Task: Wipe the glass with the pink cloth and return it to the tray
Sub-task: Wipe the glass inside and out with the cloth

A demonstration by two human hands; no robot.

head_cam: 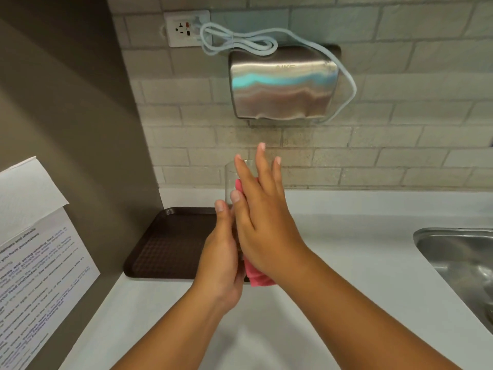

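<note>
A clear drinking glass (231, 180) is held up above the white counter, mostly hidden between my two hands. My left hand (221, 252) grips its lower part from the left. My right hand (258, 217) lies flat against the glass with fingers stretched upward, pressing the pink cloth (256, 275) onto its side. Bits of the cloth show beside my right thumb and below my right palm. The dark brown tray (165, 244) lies on the counter to the left, behind my left hand, with nothing visible on it.
A steel sink (458, 252) is set into the white counter (346, 236) at the right. A metal hand dryer (284, 84) with a looped cable hangs on the tiled wall below a socket (186, 28). Printed notices (37, 263) cover the brown wall at the left.
</note>
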